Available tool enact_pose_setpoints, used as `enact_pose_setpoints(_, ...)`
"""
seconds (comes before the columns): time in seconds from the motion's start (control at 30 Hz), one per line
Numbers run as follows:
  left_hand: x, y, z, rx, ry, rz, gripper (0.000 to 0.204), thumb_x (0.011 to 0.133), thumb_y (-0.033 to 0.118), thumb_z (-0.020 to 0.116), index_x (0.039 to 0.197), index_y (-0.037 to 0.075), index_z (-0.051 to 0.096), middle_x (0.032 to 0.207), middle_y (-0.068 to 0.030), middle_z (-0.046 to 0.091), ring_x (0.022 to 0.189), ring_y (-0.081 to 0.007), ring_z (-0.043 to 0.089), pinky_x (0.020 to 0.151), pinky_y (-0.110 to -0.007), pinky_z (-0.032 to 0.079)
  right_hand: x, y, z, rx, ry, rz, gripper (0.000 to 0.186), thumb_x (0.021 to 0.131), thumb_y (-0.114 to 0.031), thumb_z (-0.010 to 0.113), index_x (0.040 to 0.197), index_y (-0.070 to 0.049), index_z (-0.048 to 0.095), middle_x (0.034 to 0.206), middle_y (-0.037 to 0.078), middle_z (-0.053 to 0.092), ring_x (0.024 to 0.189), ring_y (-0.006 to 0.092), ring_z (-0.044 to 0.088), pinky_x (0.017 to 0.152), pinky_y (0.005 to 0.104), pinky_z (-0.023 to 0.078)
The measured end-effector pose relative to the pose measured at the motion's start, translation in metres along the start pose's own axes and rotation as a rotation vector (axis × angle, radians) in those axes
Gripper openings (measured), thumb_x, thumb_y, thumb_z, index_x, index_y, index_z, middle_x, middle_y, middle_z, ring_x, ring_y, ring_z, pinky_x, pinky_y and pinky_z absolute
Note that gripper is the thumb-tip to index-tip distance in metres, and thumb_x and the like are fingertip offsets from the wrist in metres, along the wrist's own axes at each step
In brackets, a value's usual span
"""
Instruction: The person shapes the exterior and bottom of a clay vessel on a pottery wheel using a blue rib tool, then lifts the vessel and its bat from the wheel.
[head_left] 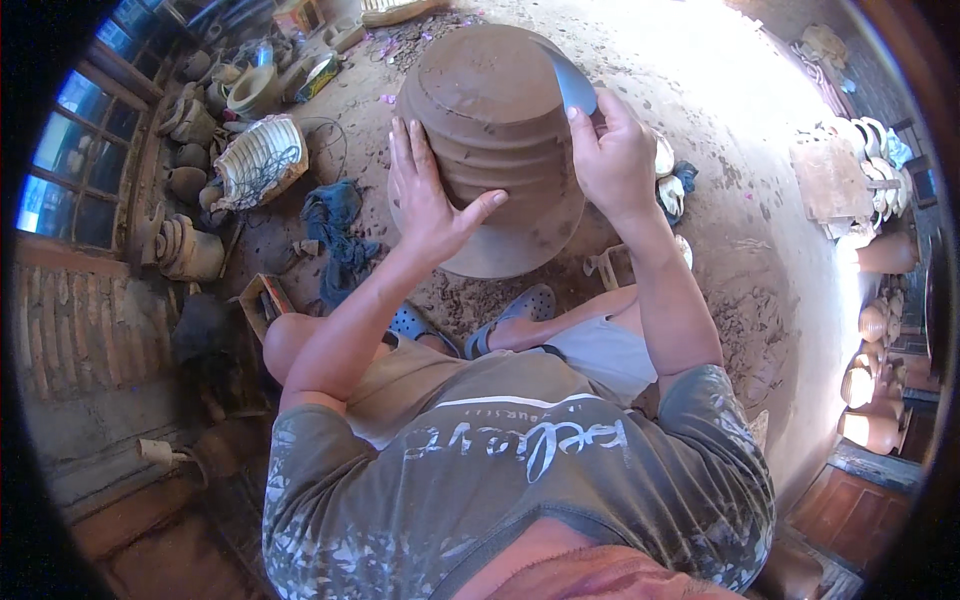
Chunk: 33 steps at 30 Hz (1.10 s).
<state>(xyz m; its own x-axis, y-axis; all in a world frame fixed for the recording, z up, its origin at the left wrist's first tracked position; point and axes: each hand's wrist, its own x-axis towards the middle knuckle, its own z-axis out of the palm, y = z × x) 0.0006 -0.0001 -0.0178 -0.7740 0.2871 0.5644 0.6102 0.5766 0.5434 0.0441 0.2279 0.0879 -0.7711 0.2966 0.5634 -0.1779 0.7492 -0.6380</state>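
1. Where the window (75,160) curves along the left rim, we see clay pots and shards (190,180) heaped below it, and a pale ribbed basket-like vessel (262,158) lying on its side on the dirt floor (720,110).
2. Just right of that, a blue rag (335,225) lies crumpled on the floor, close to the base of our work.
3. Our left hand (432,195) lies open and flat against the near side of the large ridged clay pot (490,110), fingers pointing up and thumb spread to the right; it grips nothing, only presses on the wall.
4. The clay pot stands in the upper middle of the view, between both our hands, its wide rim resting low, just above our blue sandals (510,315).
5. Our right hand (612,160) is closed around a thin grey scraper blade (570,80), whose edge touches the pot's upper right side.
6. Near that hand, pale clay pieces and a dark cloth (675,185) lie on the floor.
7. Far right, rounded finished pots (872,380) stand in a row along the wall.
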Motion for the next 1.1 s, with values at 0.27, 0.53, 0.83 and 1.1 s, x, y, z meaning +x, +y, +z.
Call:
enact_pose_setpoints(0.27, -0.042, 0.048, -0.014, -0.012, -0.155, 0.066, 0.122, 0.088, 0.067, 0.074, 0.171, 0.005, 0.010, 0.167, -0.0465, -0.008, 0.155, -0.0664, -0.001, 0.123, -0.072, 0.013, 0.003, 0.006, 0.000, -0.028, 0.041, -0.107, 0.015, 0.097, -0.009, 0.067, 0.110, -0.004, 0.072, 0.095, 0.020, 0.073, 0.086, 0.0424, 0.070, 0.077, 0.0477, 0.055)
enact_pose_setpoints(0.53, -0.061, 0.084, -0.018, -0.276, -0.417, 0.135, 0.119, 0.089, 0.067, 0.072, 0.170, 0.004, 0.012, 0.163, -0.0495, -0.020, 0.148, -0.0740, -0.016, 0.120, -0.077, 0.013, -0.006, -0.001, -0.004, -0.053, 0.027, -0.064, 0.015, 0.095, -0.007, 0.067, 0.108, -0.003, 0.073, 0.092, 0.020, 0.073, 0.083, 0.0408, 0.071, 0.076, 0.0467, 0.055)
enact_pose_setpoints(0.83, -0.049, 0.089, -0.021, -0.825, -0.530, -0.030, 0.076, 0.102, 0.047, 0.064, 0.152, -0.006, 0.042, 0.151, -0.0301, 0.046, 0.140, -0.0427, 0.049, 0.113, -0.054, 0.042, -0.048, -0.035, 0.019, 0.089, -0.096, -0.385, 0.016, 0.089, 0.000, 0.070, 0.105, 0.000, 0.074, 0.092, 0.018, 0.072, 0.082, 0.0373, 0.071, 0.075, 0.0446, 0.057)
enact_pose_setpoints(1.1, -0.025, 0.057, -0.056, -1.108, -0.438, -0.464, 0.025, 0.111, 0.021, 0.052, 0.116, 0.000, 0.064, 0.097, -0.0057, 0.069, 0.087, -0.0137, 0.070, 0.058, -0.024, 0.048, -0.060, -0.051, -0.012, 0.402, -0.329, -0.154, 0.013, 0.088, -0.004, 0.076, 0.100, 0.000, 0.076, 0.091, 0.016, 0.073, 0.080, 0.0309, 0.073, 0.072, 0.0394, 0.057)
